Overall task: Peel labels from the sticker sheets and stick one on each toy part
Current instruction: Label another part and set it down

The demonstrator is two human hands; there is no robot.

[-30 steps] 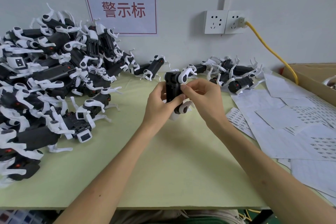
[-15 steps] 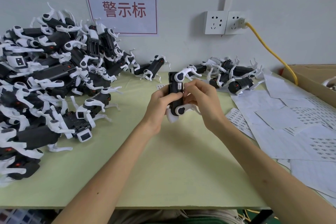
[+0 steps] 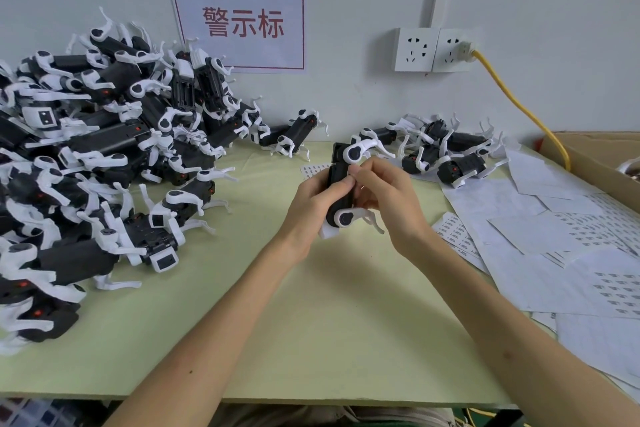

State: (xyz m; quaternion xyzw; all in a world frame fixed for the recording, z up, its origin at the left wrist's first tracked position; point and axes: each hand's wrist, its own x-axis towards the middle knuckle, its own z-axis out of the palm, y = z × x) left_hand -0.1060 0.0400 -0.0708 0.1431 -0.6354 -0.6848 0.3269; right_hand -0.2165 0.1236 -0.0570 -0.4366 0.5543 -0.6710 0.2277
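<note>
Toy part (image 3: 338,166) stands upright, clasped by left grip (image 3: 311,201), pinched by right grip (image 3: 388,196)

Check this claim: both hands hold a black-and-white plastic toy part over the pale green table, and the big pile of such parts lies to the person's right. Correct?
No: the head view shows the pile on the person's left. The left hand and right hand do hold the toy part over the table.

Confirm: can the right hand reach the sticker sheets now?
Probably yes: the sticker sheets lie bare just right of the right hand, nothing between; it must first let go of the toy part.
</note>
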